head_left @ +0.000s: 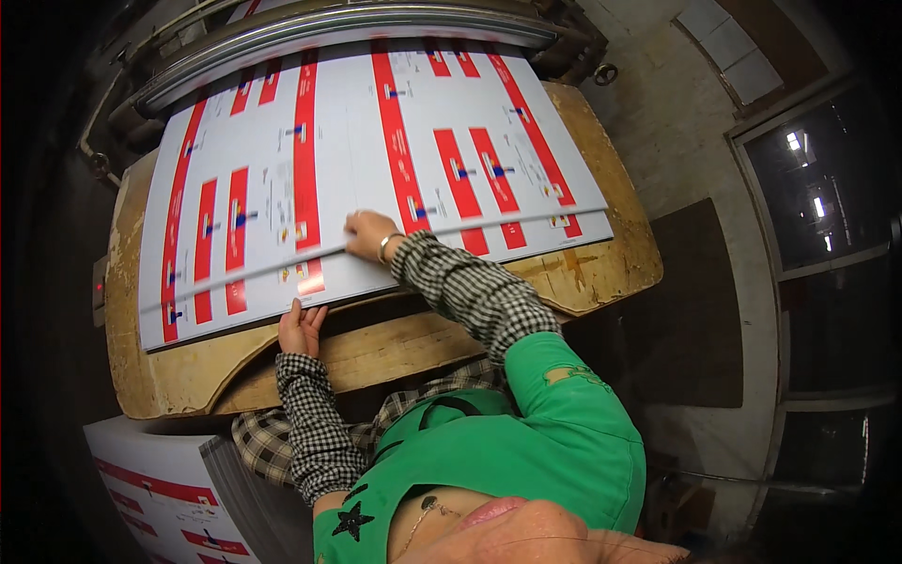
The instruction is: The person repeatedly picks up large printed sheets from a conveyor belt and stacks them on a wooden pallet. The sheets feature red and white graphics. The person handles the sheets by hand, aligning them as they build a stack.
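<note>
Two large printed cardboard sheets lie overlapped on the wooden table, white with red bands and small blue marks. The upper sheet (352, 169) is set back, so a strip of the lower sheet (263, 305) shows along the near side. My right hand (369, 235) is closed over the near edge of the upper sheet, around its middle; some of its fingers are hidden. Nearer to me, my left hand (301, 329) holds the near edge of the lower sheet, its thumb at the top and its fingers at the edge.
A machine with a long metal roller (348, 33) crosses the far end of the worn wooden table (141, 385), which has a curved cutout at the front. More printed sheets stand in a stack (160, 470) at lower left. A dark board (691, 301) and glass panes (817, 188) are on the right.
</note>
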Demonstrator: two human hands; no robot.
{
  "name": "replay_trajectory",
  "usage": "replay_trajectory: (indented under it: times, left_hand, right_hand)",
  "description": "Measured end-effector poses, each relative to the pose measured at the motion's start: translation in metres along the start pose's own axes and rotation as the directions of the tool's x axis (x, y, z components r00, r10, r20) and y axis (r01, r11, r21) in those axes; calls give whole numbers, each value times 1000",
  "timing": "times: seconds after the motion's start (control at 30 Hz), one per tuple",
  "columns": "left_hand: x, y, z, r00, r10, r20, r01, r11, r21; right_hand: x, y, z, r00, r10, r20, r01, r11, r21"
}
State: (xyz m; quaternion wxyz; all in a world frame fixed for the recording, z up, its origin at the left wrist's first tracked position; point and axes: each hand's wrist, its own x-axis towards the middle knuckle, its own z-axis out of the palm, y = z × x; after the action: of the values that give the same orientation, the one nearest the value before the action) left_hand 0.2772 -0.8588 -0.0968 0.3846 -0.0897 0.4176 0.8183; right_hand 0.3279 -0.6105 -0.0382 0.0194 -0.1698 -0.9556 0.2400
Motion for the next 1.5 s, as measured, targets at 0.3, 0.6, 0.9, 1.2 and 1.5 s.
replay_trajectory:
  times: [0.3,0.6,0.9,1.2,1.5]
  left_hand:
    - [-5,5,7,999,16,39,-17,999,47]
    - [-9,5,8,999,48,-24,-48,999,-8]
    - [5,-3,-2,984,94,-151,-83,993,82]
    - [-23,0,3,998,2,-56,0,999,37]
    - [-30,6,5,1000,20,16,-21,997,73]
  right_hand:
    - [-57,-27,15,949,-225,220,285,912,-294]
    - [-28,-25,-29,966,-252,64,237,954,186]
    - [-53,-27,-9,947,-273,172,250,958,141]
    - [4,-21,10,992,115,56,-107,985,-135]
    - [-64,-34,10,906,-213,366,309,923,-228]
